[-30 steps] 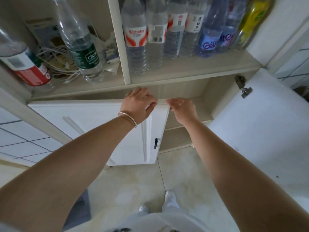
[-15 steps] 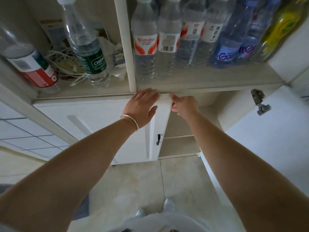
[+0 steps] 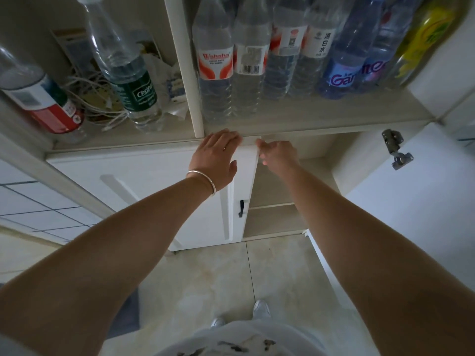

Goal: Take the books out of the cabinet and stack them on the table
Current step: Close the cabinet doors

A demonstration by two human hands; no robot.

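No books show anywhere in view. The white cabinet's left lower door (image 3: 144,191), with a small black handle (image 3: 241,208), stands almost closed. My left hand (image 3: 214,156), a silver bangle on its wrist, lies flat against the top of that door with fingers spread. My right hand (image 3: 276,154) curls its fingers around the door's upper right corner edge. The right lower door (image 3: 411,227) hangs wide open. The lower compartment (image 3: 272,186) behind it shows only bare shelves; the part behind the left door is hidden.
Several water bottles (image 3: 216,73) stand on the open shelf above, with a green-label bottle (image 3: 136,91), a red-label bottle (image 3: 43,104) and tangled white cables (image 3: 95,98) at left. A metal hinge (image 3: 395,150) juts from the open door. My feet (image 3: 261,308) stand on the tiled floor.
The left door has swung in toward the cabinet. My left hand went from gripping its top edge to lying flat on its face; my right hand stayed at the corner.
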